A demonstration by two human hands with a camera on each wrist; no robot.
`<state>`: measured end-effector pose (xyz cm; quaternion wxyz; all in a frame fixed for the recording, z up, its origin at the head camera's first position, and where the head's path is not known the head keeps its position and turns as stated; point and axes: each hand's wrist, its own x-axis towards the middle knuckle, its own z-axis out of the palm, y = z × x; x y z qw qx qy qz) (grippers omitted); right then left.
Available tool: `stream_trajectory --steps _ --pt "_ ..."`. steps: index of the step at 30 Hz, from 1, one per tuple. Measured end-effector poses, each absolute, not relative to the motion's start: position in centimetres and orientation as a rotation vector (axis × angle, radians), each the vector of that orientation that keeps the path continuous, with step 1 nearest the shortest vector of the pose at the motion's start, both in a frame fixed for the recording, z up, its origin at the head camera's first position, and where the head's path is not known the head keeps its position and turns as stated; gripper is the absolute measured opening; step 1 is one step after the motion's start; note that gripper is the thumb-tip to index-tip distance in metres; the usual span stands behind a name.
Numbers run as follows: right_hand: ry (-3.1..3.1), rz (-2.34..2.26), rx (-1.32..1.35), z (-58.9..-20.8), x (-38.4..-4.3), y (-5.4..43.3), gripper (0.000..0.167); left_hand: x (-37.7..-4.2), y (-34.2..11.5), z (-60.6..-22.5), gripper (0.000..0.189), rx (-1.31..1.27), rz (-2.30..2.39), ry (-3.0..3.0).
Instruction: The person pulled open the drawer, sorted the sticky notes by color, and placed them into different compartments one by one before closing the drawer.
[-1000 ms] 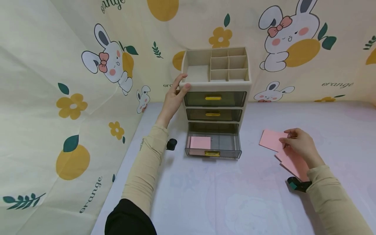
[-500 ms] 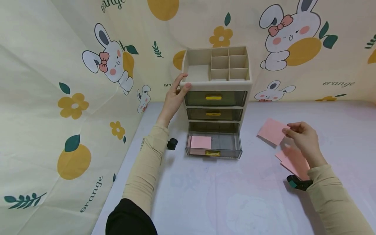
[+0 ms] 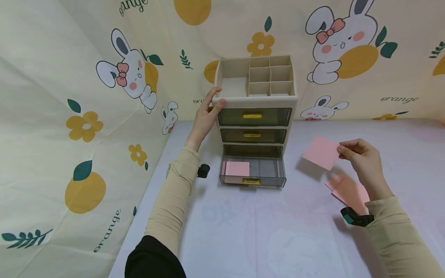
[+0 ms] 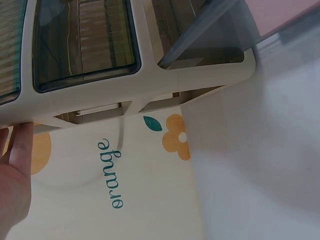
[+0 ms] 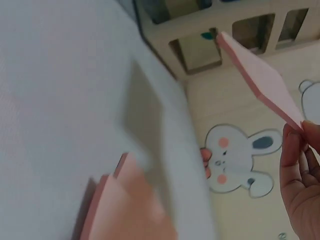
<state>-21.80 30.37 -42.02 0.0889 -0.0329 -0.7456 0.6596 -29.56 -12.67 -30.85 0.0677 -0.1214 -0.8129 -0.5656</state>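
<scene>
A cream desktop drawer organizer (image 3: 255,99) stands at the back of the table. My left hand (image 3: 205,116) holds its upper left corner, thumb on the front rim, other fingers along the side. In the left wrist view, fingers (image 4: 20,155) touch the side wall. The bottom drawer (image 3: 267,166) is pulled out, with a pink sticky note pad (image 3: 237,168) in its left part. My right hand (image 3: 363,160) pinches another pink sticky note pad (image 3: 320,153) by one corner, raised above the table and apart from its shadow. More pink pads (image 3: 349,191) lie overlapping under the right wrist.
Two upper drawers with yellow handles (image 3: 252,116) are closed. The organizer's top has several compartments (image 3: 260,75). Black wrist devices (image 3: 356,217) sit on both wrists. Behind the pale tabletop (image 3: 257,231) hangs a rabbit-patterned cloth (image 3: 382,81).
My right hand has taken a pink sticky note pad from beside the others and lifted it off the table. My left hand and the organizer stay in place.
</scene>
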Motion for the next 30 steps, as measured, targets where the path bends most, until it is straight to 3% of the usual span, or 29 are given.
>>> stream_trajectory --steps 6,10,17,30 --pt "-2.058 2.041 0.118 -43.0 -22.8 30.3 0.018 -30.1 -12.7 -31.6 0.044 -0.372 -1.676 -2.436" --pt "-1.954 2.152 0.223 -40.3 -21.3 27.4 0.012 -30.1 -12.8 -31.5 0.046 -0.371 -1.676 -2.439" --pt "-2.003 2.154 0.258 -37.1 -19.4 23.4 0.011 -28.7 -12.5 -30.0 0.045 -0.364 -1.688 -2.463" --pt "-2.156 2.095 0.318 -37.9 -20.3 19.0 0.007 -27.3 -12.2 -29.1 0.043 -0.378 -1.698 -2.457"
